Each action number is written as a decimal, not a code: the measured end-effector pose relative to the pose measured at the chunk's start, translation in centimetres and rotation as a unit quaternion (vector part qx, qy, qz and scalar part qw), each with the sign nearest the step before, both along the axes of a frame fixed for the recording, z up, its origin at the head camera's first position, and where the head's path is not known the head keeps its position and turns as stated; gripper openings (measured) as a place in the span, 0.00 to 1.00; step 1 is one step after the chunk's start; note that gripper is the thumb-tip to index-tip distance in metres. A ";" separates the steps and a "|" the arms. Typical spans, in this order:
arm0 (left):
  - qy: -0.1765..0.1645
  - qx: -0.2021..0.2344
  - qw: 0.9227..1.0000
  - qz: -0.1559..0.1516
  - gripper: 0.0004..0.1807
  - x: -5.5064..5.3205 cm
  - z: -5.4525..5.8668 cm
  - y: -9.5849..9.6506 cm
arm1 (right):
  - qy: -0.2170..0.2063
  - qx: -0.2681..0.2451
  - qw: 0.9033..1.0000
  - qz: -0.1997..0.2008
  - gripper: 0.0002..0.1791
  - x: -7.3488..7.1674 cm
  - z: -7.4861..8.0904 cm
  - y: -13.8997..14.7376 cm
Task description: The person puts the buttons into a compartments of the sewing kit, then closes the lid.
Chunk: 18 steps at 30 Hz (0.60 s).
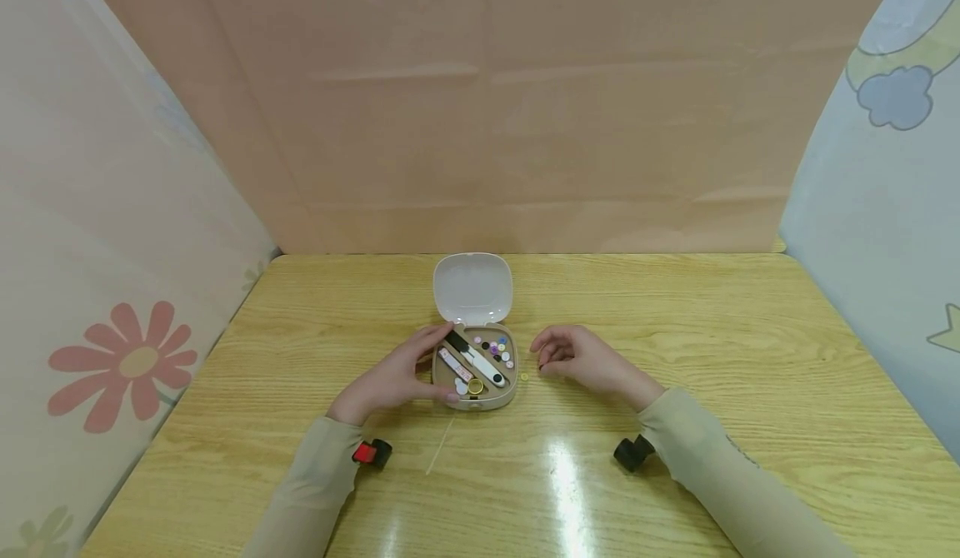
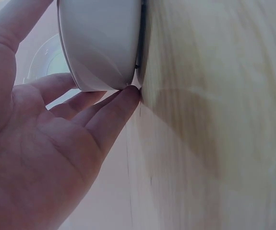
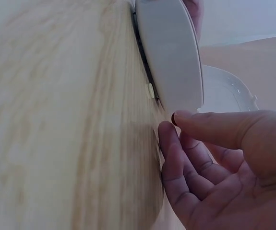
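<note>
A small beige sewing box (image 1: 491, 404) stands on the table with its white lid (image 1: 472, 287) raised at the back. My left hand (image 1: 401, 379) grips the box's left side, thumb along the front rim and fingers round the back-left corner. Inside lie a white tool with a black end (image 1: 483, 365), a pale strip with red marks (image 1: 455, 366), a gold ring-shaped piece (image 1: 476, 386) and several small coloured buttons (image 1: 505, 356). Right of the box, my right hand (image 1: 581, 362) pinches a small dark button (image 3: 175, 119) between thumb and fingertip, low over the table.
A yellow button (image 1: 524, 376) lies on the wooden table (image 1: 675, 316) between the box and my right hand. A thin pale line (image 1: 441, 445) runs on the table in front of the box. Hung sheets stand behind and at both sides.
</note>
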<state>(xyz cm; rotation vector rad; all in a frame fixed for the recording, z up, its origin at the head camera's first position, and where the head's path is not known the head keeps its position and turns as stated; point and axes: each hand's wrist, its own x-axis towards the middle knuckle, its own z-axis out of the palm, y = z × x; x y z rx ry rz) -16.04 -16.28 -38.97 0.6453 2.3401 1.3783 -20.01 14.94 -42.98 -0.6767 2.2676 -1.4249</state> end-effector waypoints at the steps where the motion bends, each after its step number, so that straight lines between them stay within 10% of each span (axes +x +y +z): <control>1: 0.001 -0.001 1.000 0.000 0.53 0.0 0.0 0.0 | -0.004 -0.003 1.000 -0.003 0.14 0.0 0.0 0.0; 18: 0.000 0.002 1.000 -0.001 0.53 -0.1 -0.1 -0.1 | -0.041 -0.030 0.999 -0.017 0.17 0.0 0.2 0.3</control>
